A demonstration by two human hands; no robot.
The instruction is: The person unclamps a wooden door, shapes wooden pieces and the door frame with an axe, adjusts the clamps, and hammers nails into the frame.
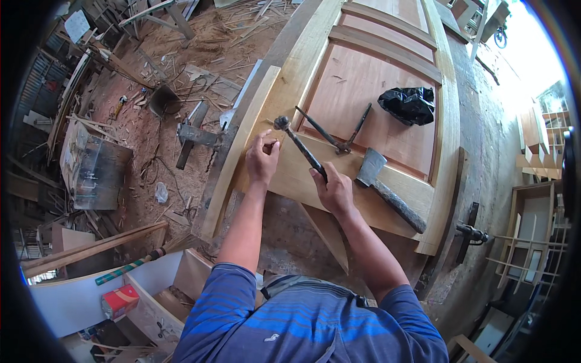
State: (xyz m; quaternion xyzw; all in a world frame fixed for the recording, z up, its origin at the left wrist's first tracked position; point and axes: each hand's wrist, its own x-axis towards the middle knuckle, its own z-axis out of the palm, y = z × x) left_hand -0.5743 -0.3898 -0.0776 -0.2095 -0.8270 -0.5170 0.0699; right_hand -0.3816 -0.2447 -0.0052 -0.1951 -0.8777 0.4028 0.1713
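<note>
My right hand [334, 187] grips a hammer [310, 154] by its dark handle, with its worn metal head raised just beyond my left hand. My left hand [262, 157] is closed in a pinch beside a pale wooden strip [247, 124]; what its fingertips hold is too small to make out. The strip runs along the left edge of a panelled wooden door [381, 85] that lies flat. On the door, past the hammer, rest dark pincers [333, 138] with their handles spread. Right of my right hand lies a hatchet [387, 190].
A black plastic bag [407, 106] sits on the door panel. A metal vise [196, 134] juts from the bench's left side, and a clamp screw [472, 233] from its right. At lower left is a white-sided box [66, 305] with a red carton [121, 300]. Wood scraps cover the floor.
</note>
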